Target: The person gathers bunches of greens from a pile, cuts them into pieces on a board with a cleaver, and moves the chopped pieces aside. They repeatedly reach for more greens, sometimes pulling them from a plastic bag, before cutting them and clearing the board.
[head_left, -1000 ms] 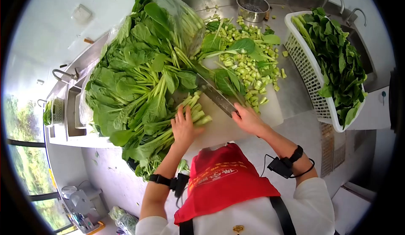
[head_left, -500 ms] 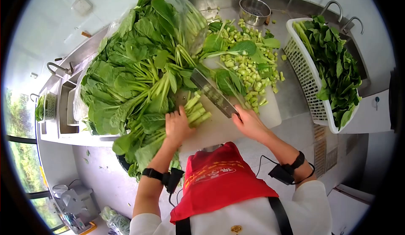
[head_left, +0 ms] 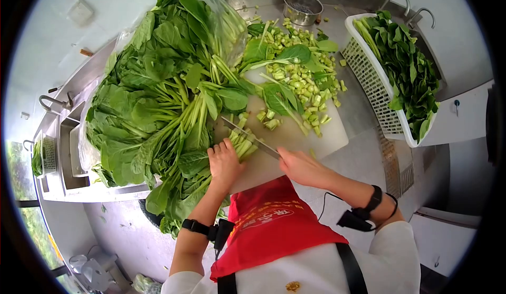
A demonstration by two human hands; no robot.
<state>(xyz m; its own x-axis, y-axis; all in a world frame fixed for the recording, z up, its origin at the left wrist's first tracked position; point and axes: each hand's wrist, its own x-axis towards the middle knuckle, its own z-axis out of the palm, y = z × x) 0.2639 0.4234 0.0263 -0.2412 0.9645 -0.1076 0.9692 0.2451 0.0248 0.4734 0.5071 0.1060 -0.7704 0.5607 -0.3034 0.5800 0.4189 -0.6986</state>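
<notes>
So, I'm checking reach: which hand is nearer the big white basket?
Right. The right hand, gripping the knife, is left of the basket; the left hand, on stalks, farther left.

White fabric shirt (head_left: 311, 273), short sleeves, lower centre of frame. Bright red cloth apron (head_left: 284, 235) over it, yellow lettering, white oval emblem (head_left: 268, 217). Broad black shoulder straps (head_left: 352, 267). Small gold-coloured ornament (head_left: 293, 286) at bottom edge. Each forearm: black band, boxy black device (head_left: 354, 220), thin dark cable (head_left: 322, 207). Left hand (head_left: 224, 163), right hand (head_left: 300, 166) both bare.
</notes>
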